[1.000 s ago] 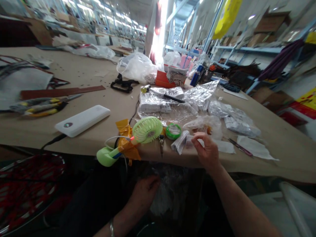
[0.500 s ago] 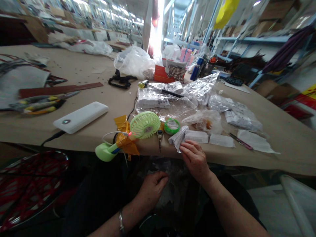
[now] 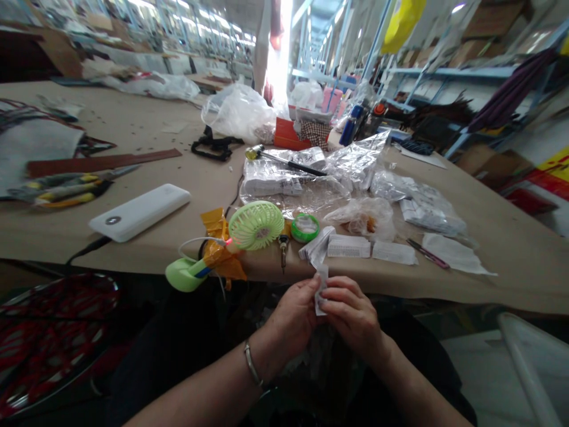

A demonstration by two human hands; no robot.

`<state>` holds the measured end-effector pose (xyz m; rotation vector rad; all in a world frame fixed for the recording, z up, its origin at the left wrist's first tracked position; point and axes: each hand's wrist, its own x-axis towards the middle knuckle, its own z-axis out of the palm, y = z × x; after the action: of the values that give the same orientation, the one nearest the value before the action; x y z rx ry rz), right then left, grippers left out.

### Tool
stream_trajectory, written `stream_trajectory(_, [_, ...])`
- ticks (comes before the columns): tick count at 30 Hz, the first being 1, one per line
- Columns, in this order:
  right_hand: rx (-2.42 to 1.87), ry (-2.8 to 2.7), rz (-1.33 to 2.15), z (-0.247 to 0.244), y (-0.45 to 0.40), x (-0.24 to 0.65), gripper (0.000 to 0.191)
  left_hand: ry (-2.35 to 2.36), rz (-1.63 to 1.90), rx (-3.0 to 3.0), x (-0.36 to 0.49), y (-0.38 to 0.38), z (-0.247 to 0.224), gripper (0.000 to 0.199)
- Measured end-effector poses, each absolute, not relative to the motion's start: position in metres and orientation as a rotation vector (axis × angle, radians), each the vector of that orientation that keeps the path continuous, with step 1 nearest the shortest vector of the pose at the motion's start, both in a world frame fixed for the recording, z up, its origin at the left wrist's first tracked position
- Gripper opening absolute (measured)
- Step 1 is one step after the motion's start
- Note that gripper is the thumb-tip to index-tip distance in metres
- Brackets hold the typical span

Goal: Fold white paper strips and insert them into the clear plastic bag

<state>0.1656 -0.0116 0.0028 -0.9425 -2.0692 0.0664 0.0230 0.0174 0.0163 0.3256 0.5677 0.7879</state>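
A small white paper label (image 3: 322, 292) is pinched between both my hands just in front of the table edge. My left hand (image 3: 297, 311), with a metal bangle at the wrist, grips the label's left side; my right hand (image 3: 353, 308) has its fingers closed on the right side. Just beyond them, a fanned pile of white labels (image 3: 316, 247) lies at the edge, beside a flat stack of printed labels (image 3: 349, 247) and another label strip (image 3: 394, 252). Behind the fanned pile sits a round green tin (image 3: 304, 228).
A green fan (image 3: 256, 226) is taped at the table edge, near a screwdriver-like tool (image 3: 283, 252). A white power bank (image 3: 141, 212) and pliers (image 3: 66, 188) lie left. A hammer (image 3: 288, 163) rests on plastic-wrapped labels. A pen-like tool (image 3: 427, 254) lies right.
My right hand has drawn back from the fanned label pile with one label. My left hand has risen to meet it, and both now hold the label. The view has shifted slightly.
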Motion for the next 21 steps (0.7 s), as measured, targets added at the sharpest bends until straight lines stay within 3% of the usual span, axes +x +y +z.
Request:
stream_trajectory(4, [-0.989, -2.147, 0.044, 0.006, -0.014, 0.173, 0.026, 0.657, 0.792, 0.354, 0.028, 0.019, 0.012, 0.011])
stream_trajectory(9, [-1.576, -2.039, -0.259, 0.014, 0.012, 0.190, 0.048, 0.854, 0.695, 0.431, 0.027, 0.015, 0.010, 0.014])
stream_trajectory(15, [-1.616, -2.079, -0.414, 0.003, 0.017, 0.198, 0.026, 0.917, 0.659, 0.495, 0.024, 0.011, 0.004, 0.016])
stream_trajectory(21, [-1.343, -1.891, -0.224, 0.002, 0.008, 0.202, 0.013, 0.882, 0.600, 0.417, 0.022, 0.013, 0.012, 0.015])
